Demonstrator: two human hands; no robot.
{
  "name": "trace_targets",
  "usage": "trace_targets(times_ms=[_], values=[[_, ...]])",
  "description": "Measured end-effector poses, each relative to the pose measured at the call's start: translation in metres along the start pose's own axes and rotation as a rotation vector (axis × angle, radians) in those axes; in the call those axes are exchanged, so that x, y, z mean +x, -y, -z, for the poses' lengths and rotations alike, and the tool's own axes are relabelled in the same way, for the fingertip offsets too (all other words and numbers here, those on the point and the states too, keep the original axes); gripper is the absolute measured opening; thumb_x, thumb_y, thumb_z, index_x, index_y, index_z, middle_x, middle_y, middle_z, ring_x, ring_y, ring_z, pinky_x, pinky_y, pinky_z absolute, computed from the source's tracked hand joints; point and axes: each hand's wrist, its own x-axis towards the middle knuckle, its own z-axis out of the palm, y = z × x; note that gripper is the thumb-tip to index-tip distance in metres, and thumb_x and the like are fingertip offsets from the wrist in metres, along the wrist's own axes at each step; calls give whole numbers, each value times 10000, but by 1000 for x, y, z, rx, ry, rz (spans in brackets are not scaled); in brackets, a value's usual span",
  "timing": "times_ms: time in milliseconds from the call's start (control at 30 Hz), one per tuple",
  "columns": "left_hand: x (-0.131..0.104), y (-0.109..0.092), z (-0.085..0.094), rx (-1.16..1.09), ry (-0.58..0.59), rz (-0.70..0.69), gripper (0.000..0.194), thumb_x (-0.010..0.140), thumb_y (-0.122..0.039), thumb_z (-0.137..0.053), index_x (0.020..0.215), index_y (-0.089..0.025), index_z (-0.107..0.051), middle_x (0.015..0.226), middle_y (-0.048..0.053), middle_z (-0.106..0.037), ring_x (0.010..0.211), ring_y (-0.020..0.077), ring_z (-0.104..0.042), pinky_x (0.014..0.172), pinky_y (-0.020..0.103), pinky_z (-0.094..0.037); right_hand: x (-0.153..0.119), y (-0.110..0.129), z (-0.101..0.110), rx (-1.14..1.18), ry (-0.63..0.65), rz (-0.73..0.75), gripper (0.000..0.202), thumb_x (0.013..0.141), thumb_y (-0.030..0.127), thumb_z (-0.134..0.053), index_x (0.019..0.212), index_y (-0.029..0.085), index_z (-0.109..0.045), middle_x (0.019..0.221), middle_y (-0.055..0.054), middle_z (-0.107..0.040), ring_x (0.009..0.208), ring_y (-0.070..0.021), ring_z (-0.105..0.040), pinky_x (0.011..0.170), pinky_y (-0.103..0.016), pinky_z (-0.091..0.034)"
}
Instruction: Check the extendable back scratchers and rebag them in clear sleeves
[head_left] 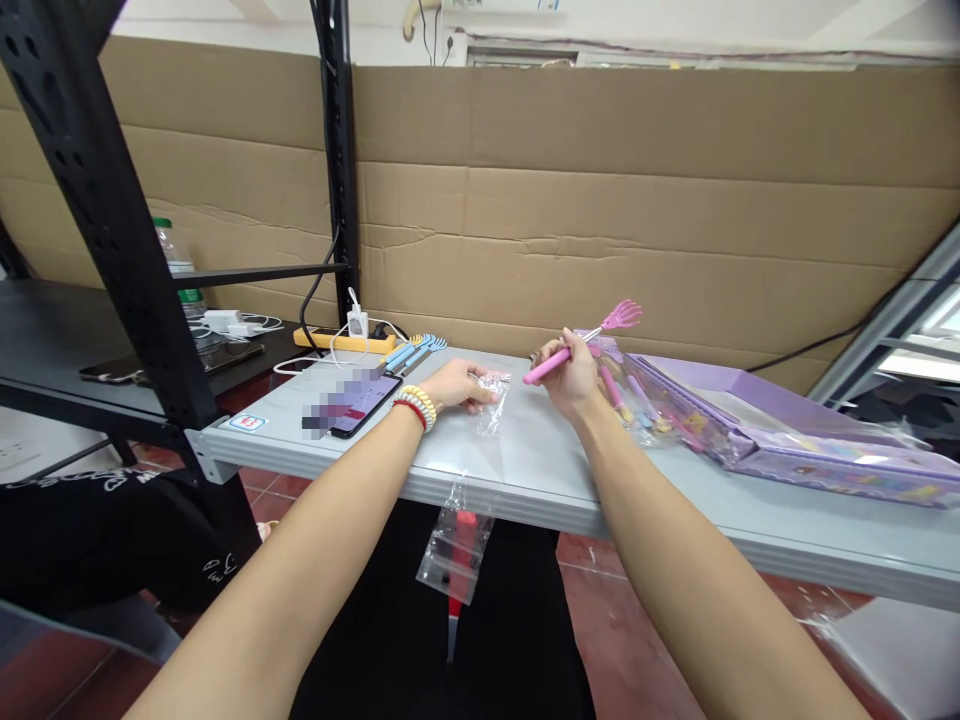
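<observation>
My right hand (pixel 571 378) is closed around a pink telescopic back scratcher (pixel 553 365); its claw-shaped head points up and to the right. At the middle of the tabletop, my left hand (pixel 459 388) pinches a crumpled clear plastic bag (pixel 493 412) between thumb and fingers. The two hands are a short way apart. Just right of my right hand lie several bagged back scratchers (pixel 637 400), pink and purple. Behind my left hand rest blue and yellow back scratchers (pixel 420 350). Another clear plastic bag (pixel 442 555) is below the table's front edge, above my lap.
A purple box (pixel 817 475) with clear wrap stands on the right of the grey table (pixel 540 490). A phone (pixel 367 405) lies left of my wrist. Behind it sits a yellow power strip (pixel 341 342) with chargers. Black shelf posts (pixel 112 200) rise at left; cardboard (pixel 637 200) walls the back.
</observation>
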Motion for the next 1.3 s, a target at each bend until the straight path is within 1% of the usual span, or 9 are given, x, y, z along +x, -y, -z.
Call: trace_targets(times_ms=[133,233,333,567,800,1000,1100,1200,1300], values=[[1,0,1,3,39,-15,448,538,-166,-861,908,-81,-623,511,-23,-589,429,75,-510,441,212,-426,2,-6,-2,-84,-50,-32,535,705,673,-613,527,201,-434,360,63,-328,311,-74,-352,321,-210,-285],[0,1,1,14,92,-31,538,523,-200,-873,987,-81,-628,524,-31,-593,439,72,-514,440,206,-415,2,-8,-4,-107,-105,-4,565,689,715,-609,540,199,-433,353,69,-331,301,-68,-352,314,-202,-275],[0,1,0,66,106,-27,576,535,-191,-863,1043,-73,-616,517,-36,-592,436,78,-523,446,211,-417,2,-8,-5,-85,-96,34,577,684,734,-595,553,195,-437,370,64,-361,314,-62,-364,314,-195,-274],[-1,-1,-2,80,94,-59,457,548,-179,-854,931,-84,-625,543,-22,-609,452,79,-535,472,222,-436,3,-14,-3,-207,-89,41,561,663,705,-643,567,180,-469,368,54,-392,317,-56,-363,309,-186,-270],[-1,-4,-5,44,52,-62,384,562,-151,-848,849,-107,-598,599,11,-650,510,91,-569,502,230,-454,3,-15,-3,-268,-80,-3,567,688,713,-610,535,189,-457,332,47,-371,294,-72,-360,307,-203,-285],[-1,-3,-5,11,55,-59,394,596,-199,-841,894,-116,-597,631,10,-658,531,96,-587,548,253,-489,-2,-16,-8,-365,-27,17,589,626,700,-676,503,206,-379,337,45,-385,308,-56,-338,329,-200,-270],[1,-1,-5,-12,31,-74,392,633,-189,-819,935,-116,-582,639,12,-661,536,103,-596,563,261,-491,-3,-15,-10,-355,6,-19,560,702,684,-620,522,198,-408,337,49,-374,306,-54,-316,327,-196,-250],[4,0,-5,-45,-63,-123,394,663,-176,-799,968,-116,-557,637,7,-650,536,108,-597,545,242,-459,-2,-11,-12,-265,49,-115,484,810,607,-535,581,186,-468,374,34,-425,313,-72,-360,321,-198,-260],[4,0,-7,-121,-115,-158,314,721,-214,-757,945,-117,-561,653,9,-636,526,111,-583,541,254,-453,-2,-9,-11,-226,55,-123,398,809,505,-585,607,175,-491,410,33,-458,327,-71,-384,316,-195,-270]])
